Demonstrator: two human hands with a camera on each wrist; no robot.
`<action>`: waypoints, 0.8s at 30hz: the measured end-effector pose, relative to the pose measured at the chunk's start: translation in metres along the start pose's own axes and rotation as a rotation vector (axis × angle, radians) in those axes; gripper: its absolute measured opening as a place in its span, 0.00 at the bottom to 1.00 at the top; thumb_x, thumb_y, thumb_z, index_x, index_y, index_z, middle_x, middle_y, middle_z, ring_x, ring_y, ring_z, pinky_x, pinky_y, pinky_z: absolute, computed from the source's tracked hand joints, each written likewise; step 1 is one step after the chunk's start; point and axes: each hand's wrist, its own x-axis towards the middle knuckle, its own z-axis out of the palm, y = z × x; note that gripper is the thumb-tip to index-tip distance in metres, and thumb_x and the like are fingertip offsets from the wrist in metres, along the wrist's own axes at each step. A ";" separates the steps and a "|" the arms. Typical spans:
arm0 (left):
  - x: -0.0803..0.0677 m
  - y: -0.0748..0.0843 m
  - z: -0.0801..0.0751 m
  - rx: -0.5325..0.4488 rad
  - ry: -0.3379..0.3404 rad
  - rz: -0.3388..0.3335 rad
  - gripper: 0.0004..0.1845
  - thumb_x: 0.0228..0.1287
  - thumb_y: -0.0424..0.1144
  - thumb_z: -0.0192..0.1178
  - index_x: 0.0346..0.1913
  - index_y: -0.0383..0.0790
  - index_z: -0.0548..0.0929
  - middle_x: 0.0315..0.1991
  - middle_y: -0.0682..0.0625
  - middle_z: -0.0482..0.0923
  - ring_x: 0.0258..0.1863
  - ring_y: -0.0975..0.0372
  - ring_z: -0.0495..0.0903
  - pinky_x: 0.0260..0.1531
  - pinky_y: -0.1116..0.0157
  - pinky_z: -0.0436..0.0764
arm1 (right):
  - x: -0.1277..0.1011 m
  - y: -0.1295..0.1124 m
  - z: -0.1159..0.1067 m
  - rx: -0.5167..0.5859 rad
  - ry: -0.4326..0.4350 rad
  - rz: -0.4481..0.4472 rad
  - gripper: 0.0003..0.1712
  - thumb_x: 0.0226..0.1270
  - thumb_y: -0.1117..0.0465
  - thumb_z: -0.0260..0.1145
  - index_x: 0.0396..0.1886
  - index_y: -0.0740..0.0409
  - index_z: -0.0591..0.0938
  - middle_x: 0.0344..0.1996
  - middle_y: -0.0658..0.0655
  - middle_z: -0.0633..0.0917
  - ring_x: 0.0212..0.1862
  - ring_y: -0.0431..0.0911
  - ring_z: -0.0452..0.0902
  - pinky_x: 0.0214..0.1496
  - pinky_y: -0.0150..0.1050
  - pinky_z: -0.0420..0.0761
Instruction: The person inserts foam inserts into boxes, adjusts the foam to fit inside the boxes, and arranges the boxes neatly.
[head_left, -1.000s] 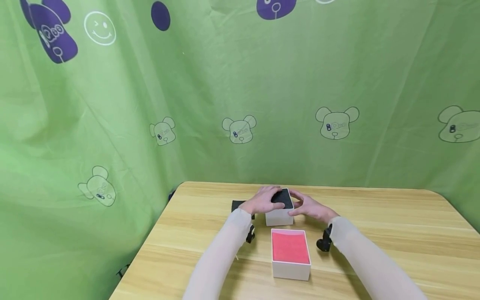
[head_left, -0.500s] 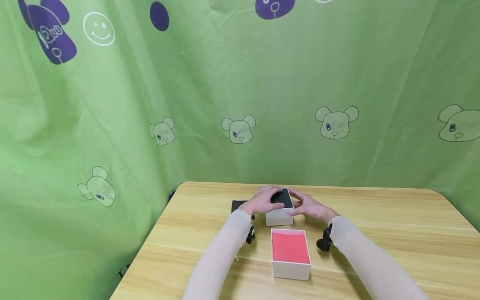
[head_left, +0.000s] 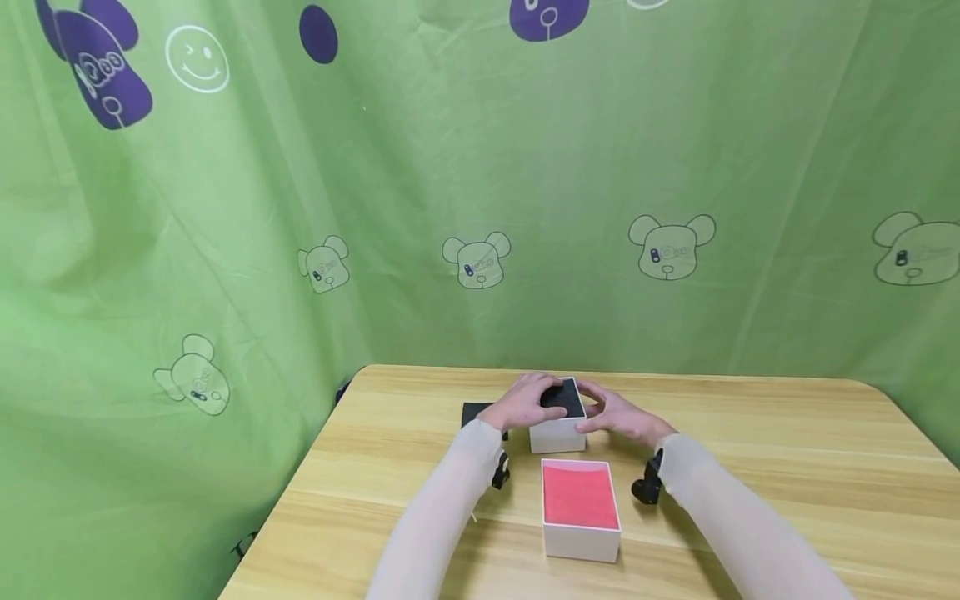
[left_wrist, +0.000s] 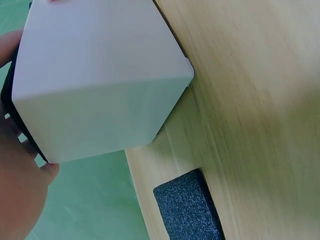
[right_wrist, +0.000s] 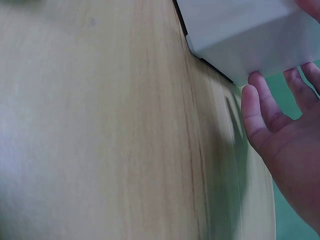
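While scanning from the left: green curtain [head_left: 187, 250] with bear prints all around, wooden desk [head_left: 750, 450] in the middle. First up, a black foam pad [head_left: 472, 412] lying flat on the desk at about 9 o'clock of the small box, just beside the left wrist; shows up in the left wrist view too [left_wrist: 187, 207], apart from the box. Then left hand [head_left: 525, 402], fingers curled over the top left edge of the small white box [head_left: 558, 433], thumb down its side, touching the black foam insert [head_left: 566, 398] sitting in its top. Box stands upright on the desk near the middle, toward the far edge. Right hand [head_left: 618, 417] at 3 o'clock of the box, fingers fairly straight and spread, tips against its right side, not wrapped round it. At 6 o'clock of that box, well clear of both hands, a second white box [head_left: 581, 537] with a red lining [head_left: 580, 496], open side up.
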 end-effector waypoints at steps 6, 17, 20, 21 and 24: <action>0.000 0.001 0.000 -0.015 0.004 -0.014 0.31 0.63 0.55 0.59 0.65 0.44 0.71 0.64 0.51 0.68 0.64 0.59 0.62 0.65 0.65 0.57 | 0.000 0.000 0.001 0.004 -0.003 0.004 0.56 0.57 0.65 0.70 0.74 0.64 0.43 0.72 0.70 0.45 0.65 0.67 0.58 0.63 0.49 0.68; 0.007 0.003 0.004 0.014 0.040 -0.068 0.32 0.57 0.59 0.63 0.62 0.47 0.75 0.59 0.55 0.73 0.61 0.62 0.66 0.62 0.65 0.62 | 0.001 -0.001 0.001 0.005 0.007 0.018 0.55 0.56 0.64 0.71 0.75 0.61 0.45 0.73 0.66 0.47 0.65 0.66 0.59 0.65 0.55 0.62; 0.008 0.002 0.007 0.028 0.035 -0.075 0.31 0.57 0.58 0.63 0.61 0.48 0.75 0.59 0.55 0.73 0.61 0.62 0.66 0.62 0.66 0.62 | 0.000 -0.001 0.002 -0.002 0.004 0.014 0.55 0.57 0.64 0.71 0.75 0.60 0.46 0.73 0.67 0.47 0.65 0.65 0.60 0.65 0.55 0.63; 0.009 0.002 0.007 0.027 0.033 -0.072 0.31 0.57 0.58 0.63 0.61 0.48 0.76 0.59 0.55 0.73 0.61 0.62 0.66 0.62 0.65 0.62 | 0.000 -0.001 0.002 -0.004 0.004 0.015 0.55 0.57 0.64 0.71 0.75 0.60 0.46 0.72 0.67 0.47 0.65 0.65 0.60 0.65 0.55 0.63; 0.007 0.000 0.007 -0.008 0.034 -0.062 0.30 0.58 0.57 0.63 0.61 0.47 0.75 0.59 0.54 0.73 0.61 0.61 0.66 0.61 0.66 0.64 | -0.001 -0.002 0.001 -0.005 0.002 0.015 0.55 0.57 0.64 0.71 0.75 0.61 0.45 0.72 0.67 0.47 0.65 0.66 0.59 0.64 0.54 0.64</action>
